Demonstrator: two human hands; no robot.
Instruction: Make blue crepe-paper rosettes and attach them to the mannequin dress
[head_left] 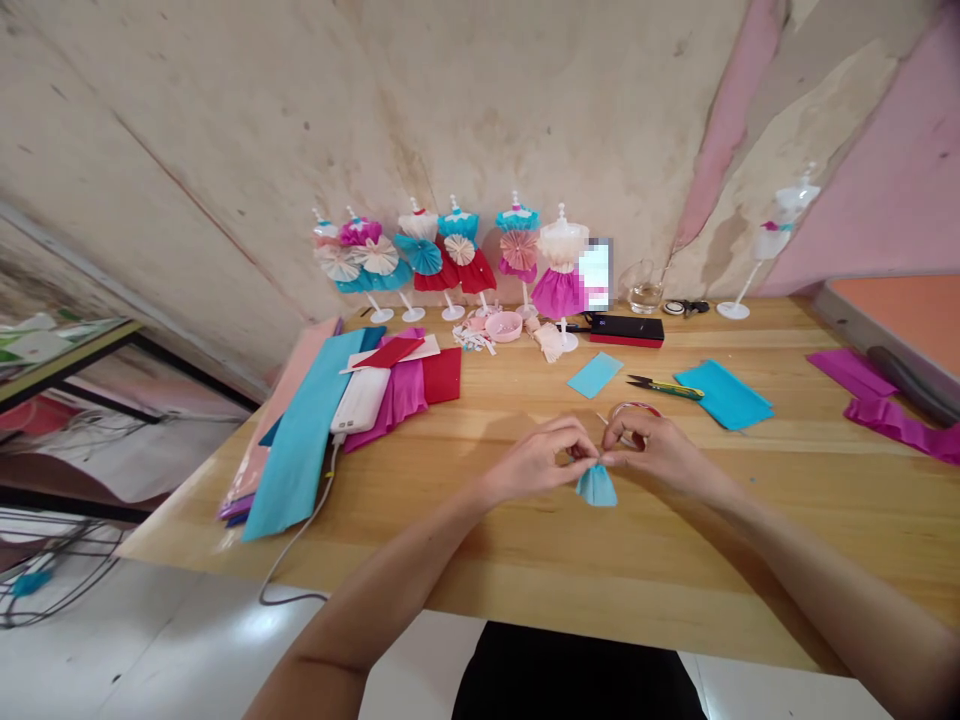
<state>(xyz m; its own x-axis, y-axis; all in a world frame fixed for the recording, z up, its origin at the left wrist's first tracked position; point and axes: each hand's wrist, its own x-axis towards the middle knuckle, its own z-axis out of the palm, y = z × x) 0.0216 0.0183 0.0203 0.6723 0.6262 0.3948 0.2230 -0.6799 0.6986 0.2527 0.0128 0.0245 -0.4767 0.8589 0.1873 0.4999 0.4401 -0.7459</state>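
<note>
Over the wooden table, a small light-blue piece of crepe paper (597, 488) hangs gathered at its top and fanned out below. My left hand (551, 460) pinches the gathered top from the left. My right hand (654, 450) is closed at the same top edge, thumb and forefinger together; the exact hold between the fingertips is too small to make out. Behind my right hand lies a ring-shaped roll (636, 412), partly covered. Beyond the hands are a flat light-blue rectangle (595, 375), yellow-handled thread snips (666, 387) and folded blue crepe paper (726, 394).
Several small dress forms in paper dresses (459, 245) stand along the wall. A pink bowl (503, 325) and black-red box (627, 330) sit before them. Crepe paper sheets (307, 430) and a cabled white power bank (361, 400) lie left. Magenta strips (851, 373) lie right.
</note>
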